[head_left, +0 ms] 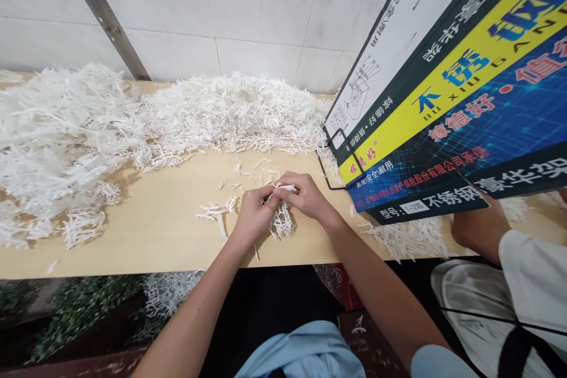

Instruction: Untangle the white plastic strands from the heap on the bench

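My left hand (253, 212) and my right hand (306, 196) meet over the table, fingers pinched close together. Between them they grip a small bunch of white branched pieces (283, 222), thin and plastic-looking, whose ends hang below the fingers. The fingers hide part of the bunch. Just left of my left hand lie some longer branched strands (217, 210). Short loose white bits (252, 172) are scattered on the tabletop beyond my hands.
A large tangled heap (66, 142) covers the table's left, and a bank of short pieces (239, 112) runs along the tiled wall. A printed cardboard box (443, 94) stands tilted at right, a black wire frame (337, 184) at its corner. Beside it is another person's arm (482, 229).
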{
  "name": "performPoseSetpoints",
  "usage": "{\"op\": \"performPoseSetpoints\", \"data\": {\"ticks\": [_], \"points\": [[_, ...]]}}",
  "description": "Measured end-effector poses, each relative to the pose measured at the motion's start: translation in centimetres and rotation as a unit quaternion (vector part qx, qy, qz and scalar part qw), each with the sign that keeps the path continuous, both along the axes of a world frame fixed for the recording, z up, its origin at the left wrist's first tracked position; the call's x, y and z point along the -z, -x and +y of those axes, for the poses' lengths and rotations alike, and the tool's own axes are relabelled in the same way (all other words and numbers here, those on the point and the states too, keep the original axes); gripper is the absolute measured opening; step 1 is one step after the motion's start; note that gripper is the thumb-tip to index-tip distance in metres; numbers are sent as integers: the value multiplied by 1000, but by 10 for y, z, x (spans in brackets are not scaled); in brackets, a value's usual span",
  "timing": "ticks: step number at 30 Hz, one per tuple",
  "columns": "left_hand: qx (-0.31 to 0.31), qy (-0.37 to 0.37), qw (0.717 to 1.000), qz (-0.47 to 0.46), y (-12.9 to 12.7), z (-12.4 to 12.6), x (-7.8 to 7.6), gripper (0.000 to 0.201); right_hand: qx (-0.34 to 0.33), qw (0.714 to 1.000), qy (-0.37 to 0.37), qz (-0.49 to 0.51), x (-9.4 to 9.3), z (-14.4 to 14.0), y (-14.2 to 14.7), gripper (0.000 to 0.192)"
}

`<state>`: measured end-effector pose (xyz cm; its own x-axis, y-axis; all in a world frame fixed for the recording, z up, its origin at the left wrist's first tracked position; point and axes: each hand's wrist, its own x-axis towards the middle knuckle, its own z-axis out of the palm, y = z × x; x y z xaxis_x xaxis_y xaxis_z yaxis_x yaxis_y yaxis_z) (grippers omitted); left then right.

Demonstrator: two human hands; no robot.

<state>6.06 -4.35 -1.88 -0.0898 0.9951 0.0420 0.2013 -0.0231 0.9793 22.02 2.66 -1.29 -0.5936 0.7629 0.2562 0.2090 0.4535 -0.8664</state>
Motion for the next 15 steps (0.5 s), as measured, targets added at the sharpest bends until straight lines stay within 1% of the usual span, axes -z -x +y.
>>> {"op": "performPoseSetpoints", "data": {"ticks": [2,4,5,7,8,9,10,12,14,15], "points": [[5,-5,1000,5,0,0,1,33,36,999,-2,-12,4,0,1,45],[28,-5,999,19,0,-1,0,32,109,994,6,28,9,4,2,48],[45,-4,998,31,0,-2,-1,32,161,984,19,67,11,8,2,50],[67,-1,996,58,1,-4,-2,33,257,952,61,154,16,16,2,53],[66,1,996,65,2,-6,-3,33,281,939,81,182,17,20,2,52],[58,2,996,64,2,-7,-4,32,279,936,91,192,16,23,1,49],[44,3,997,56,2,-7,-4,32,255,945,86,185,15,24,1,45],[12,6,999,37,2,-7,-3,30,178,972,39,151,10,21,1,40],[-9,8,1000,25,1,-5,-2,30,107,986,-1,127,3,14,1,45],[-17,9,1000,22,1,-4,-2,30,75,990,-7,115,0,10,1,47]]}}
